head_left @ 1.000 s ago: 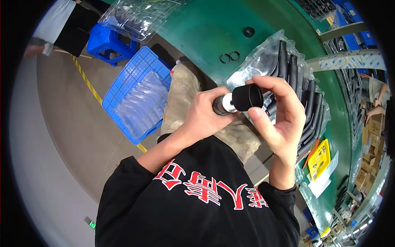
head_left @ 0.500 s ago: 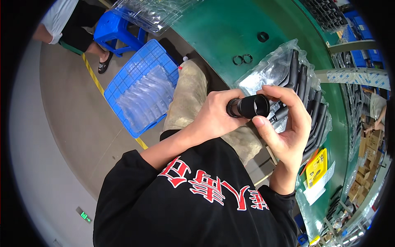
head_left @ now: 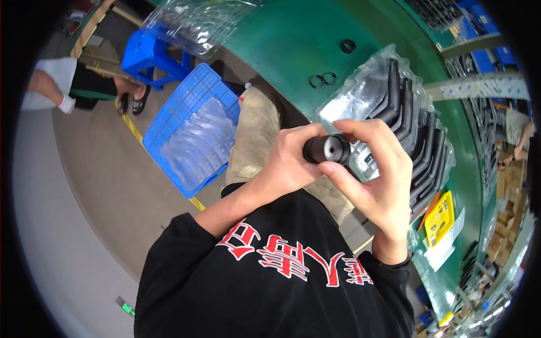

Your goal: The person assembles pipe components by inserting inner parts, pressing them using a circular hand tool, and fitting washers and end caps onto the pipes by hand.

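Over on the grey floor (head_left: 107, 191), off the left edge of the green surface (head_left: 293, 59), I see a blue mesh crate (head_left: 204, 84) with ridged clear plastic pieces (head_left: 200, 143) in it. It covers part of a yellow floor tape (head_left: 134, 130). A blue stool (head_left: 147, 56) stands just beyond the crate, and clear plastic packaging (head_left: 197, 25) juts past the surface's edge beside it. Near the stool there's a co-worker (head_left: 56, 73) in a pale top, dark shorts and sandals. Toward the surface's right end, by its near edge, a yellow tray (head_left: 449, 214) holds a few small pieces, white paper (head_left: 442, 254) beside it. Cardboard boxes (head_left: 510, 194) pile up past the surface's far edge.
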Motion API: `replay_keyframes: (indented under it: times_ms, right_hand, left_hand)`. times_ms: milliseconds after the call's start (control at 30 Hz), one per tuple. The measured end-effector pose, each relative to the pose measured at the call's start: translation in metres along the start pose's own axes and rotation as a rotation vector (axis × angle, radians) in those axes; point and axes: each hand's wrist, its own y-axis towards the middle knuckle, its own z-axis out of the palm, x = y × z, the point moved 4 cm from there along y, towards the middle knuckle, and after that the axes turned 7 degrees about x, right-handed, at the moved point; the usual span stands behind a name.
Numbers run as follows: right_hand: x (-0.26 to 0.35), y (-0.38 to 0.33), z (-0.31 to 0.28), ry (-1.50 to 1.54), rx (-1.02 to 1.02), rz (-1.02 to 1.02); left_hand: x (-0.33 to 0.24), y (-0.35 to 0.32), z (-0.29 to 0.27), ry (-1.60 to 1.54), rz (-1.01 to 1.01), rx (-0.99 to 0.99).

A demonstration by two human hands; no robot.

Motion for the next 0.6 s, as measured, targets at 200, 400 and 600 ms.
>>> replay_keyframes:
  times_ms: [200,400,600]
  right_hand:
    - [0.001,-0.011,-0.004,-0.176,-0.023,0.002]
    - [-0.008,-0.026,-0.002,-0.262,-0.018,-0.044]
    - [-0.006,-0.066,-0.037,-0.207,-0.178,-0.074]
  left_hand:
    - [0.000,-0.002,0.007,0.036,0.043,-0.028]
    - [-0.006,0.000,0.013,-0.006,0.080,0.105]
    - [0.011,-0.010,0.032,-0.031,-0.020,-0.067]
